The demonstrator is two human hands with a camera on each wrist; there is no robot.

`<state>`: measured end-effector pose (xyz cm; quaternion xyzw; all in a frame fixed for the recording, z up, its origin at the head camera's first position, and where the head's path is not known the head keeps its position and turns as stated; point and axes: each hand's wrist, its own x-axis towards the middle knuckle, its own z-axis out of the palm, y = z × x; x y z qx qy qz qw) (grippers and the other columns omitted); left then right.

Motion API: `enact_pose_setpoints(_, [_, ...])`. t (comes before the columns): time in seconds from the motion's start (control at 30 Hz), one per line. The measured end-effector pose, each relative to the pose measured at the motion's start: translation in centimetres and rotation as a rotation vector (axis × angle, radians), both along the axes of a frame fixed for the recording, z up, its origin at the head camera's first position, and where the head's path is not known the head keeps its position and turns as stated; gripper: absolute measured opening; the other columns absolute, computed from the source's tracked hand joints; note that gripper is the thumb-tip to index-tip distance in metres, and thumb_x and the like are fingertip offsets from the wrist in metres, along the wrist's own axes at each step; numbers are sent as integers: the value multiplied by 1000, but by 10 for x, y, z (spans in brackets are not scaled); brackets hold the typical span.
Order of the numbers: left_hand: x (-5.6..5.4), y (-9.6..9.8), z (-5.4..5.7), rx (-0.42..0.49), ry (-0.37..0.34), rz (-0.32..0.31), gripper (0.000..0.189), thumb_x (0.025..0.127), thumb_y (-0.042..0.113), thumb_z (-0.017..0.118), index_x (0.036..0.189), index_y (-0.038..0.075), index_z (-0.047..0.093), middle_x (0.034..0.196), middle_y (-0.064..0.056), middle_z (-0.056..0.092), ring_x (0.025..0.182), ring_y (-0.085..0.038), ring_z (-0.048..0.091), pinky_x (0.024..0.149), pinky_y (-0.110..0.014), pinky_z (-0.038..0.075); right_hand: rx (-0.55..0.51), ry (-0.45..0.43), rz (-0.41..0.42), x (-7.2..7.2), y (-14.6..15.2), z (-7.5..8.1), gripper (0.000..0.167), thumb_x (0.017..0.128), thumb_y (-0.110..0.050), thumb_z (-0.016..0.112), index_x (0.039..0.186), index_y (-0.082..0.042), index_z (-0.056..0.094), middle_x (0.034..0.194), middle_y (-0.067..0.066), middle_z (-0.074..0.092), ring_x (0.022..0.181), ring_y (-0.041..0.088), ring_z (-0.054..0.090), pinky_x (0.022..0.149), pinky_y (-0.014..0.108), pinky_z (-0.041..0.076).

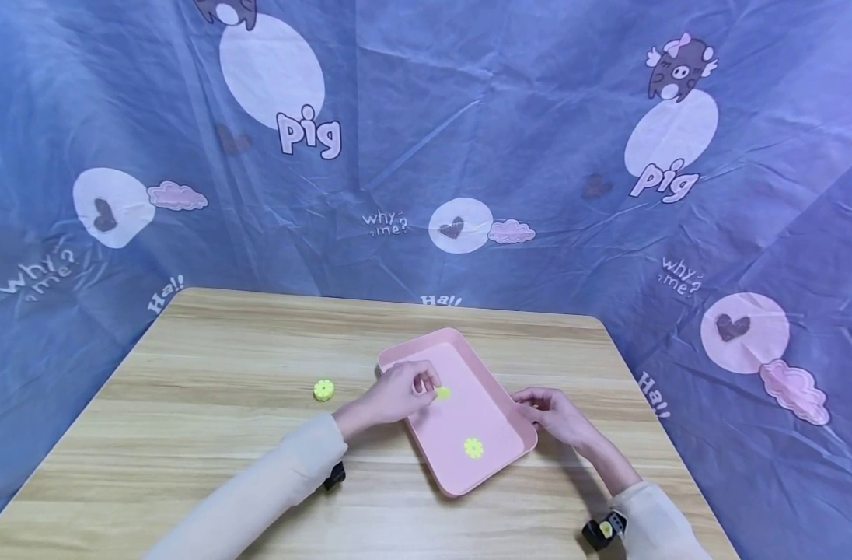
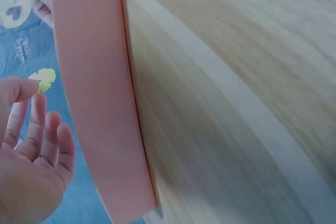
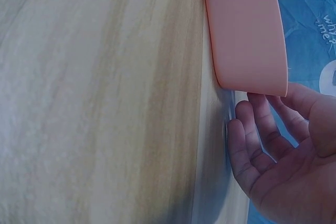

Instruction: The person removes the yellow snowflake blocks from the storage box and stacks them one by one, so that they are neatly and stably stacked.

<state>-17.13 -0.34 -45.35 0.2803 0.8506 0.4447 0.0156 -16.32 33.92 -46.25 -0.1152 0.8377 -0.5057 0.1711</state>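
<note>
A pink rectangular tray (image 1: 461,365) lies at an angle on the table. Over it, my left hand (image 1: 406,390) pinches a thin yellow flower-shaped piece (image 2: 46,78) between thumb and forefinger. Inside the tray, towards the near end, sits another yellow flower-shaped piece (image 1: 473,448). My right hand (image 1: 555,416) is at the tray's right side, its fingertips touching the outer wall near the corner; where some of those tips end is hidden behind the wall in the right wrist view. A thicker, greenish-yellow flower-shaped piece (image 1: 324,390) rests on the wood left of the tray.
The light wooden table (image 1: 209,435) ends at a back edge against a blue printed cloth (image 1: 412,155), which also hangs at both sides. Dark wrist-worn devices, such as the one on the right wrist (image 1: 603,531), sit close to the tabletop.
</note>
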Motion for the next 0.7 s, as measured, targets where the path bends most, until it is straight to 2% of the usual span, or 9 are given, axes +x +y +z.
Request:
enact_pose_setpoints(0.3, [5,-30,6,123,-28,34,9,93,7,73,100,9,68,90,-4,68,81,-5,57,72,-19,51,-3,-10,-4,0,-1,0,36,101,-7,64,129,15,62,100,-1,70,84,2,63,68,20,54])
enact_pose_setpoints(0.7, [12,-74,11,165,-51,155,10,93,7,75,101,8,70,91,-6,70,83,-9,60,75,-21,52,-18,2,3,1,-3,2,35,101,-5,64,129,16,62,102,8,71,83,2,62,67,20,53])
